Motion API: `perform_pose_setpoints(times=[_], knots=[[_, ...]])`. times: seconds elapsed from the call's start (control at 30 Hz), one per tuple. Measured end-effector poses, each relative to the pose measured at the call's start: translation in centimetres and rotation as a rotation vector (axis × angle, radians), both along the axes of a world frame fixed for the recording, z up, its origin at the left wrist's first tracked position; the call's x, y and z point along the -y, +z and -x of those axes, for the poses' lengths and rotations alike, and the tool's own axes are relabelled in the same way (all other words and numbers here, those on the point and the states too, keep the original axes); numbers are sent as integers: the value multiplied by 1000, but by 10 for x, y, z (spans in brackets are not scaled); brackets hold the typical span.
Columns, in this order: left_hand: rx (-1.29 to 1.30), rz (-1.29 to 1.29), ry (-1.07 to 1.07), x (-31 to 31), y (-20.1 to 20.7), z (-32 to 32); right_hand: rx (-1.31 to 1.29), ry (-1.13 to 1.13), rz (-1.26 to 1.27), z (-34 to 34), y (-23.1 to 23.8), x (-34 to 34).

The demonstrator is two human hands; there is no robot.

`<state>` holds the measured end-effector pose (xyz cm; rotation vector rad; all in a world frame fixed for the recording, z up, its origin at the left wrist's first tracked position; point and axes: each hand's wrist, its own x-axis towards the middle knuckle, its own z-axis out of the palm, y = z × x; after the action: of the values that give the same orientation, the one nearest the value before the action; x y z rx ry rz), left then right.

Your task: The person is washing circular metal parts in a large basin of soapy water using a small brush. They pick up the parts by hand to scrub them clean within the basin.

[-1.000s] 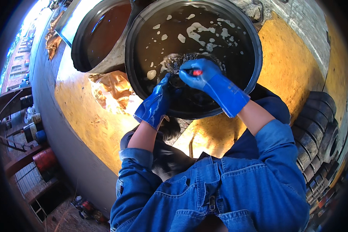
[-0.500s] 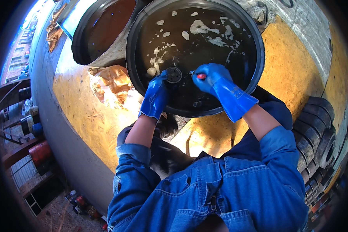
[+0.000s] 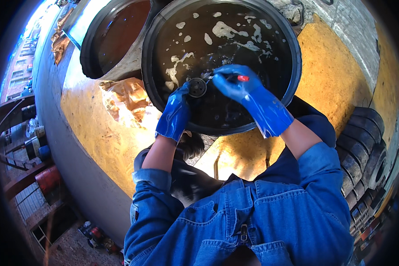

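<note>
Red-handled tool (image 3: 243, 78), gripped in R hand (image 3: 236, 83), has swung its tip left, now nr dark disc (image 3: 197, 88), which lies L of R hand, pinched by nearer L hand (image 3: 174, 111) over tub (image 3: 147, 57).

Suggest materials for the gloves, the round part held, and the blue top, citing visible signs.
Gloves: probably rubber or PVC, smooth and glossy, from bright highlights. Round part: likely metal, dark grey with a dull sheen, though plastic is possible. Blue top: apparently denim, matte, with pale stitched seams.
</note>
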<state>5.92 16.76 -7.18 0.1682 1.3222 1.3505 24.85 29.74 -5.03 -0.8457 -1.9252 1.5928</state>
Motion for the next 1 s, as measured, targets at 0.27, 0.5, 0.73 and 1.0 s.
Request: perform_pose_setpoints(times=[0.27,0.5,0.73,1.0], knots=[[127,28,30,-1,-15,5,191,-202,-53,1,-25,-6],[125,106,8,-5,-23,-1,4,-263,818,-10,-7,-4],[259,193,86,-24,-3,-11,13,-189,837,9,-7,11],[411,107,-40,-21,-13,2,-222,-227,681,-7,-77,-31]])
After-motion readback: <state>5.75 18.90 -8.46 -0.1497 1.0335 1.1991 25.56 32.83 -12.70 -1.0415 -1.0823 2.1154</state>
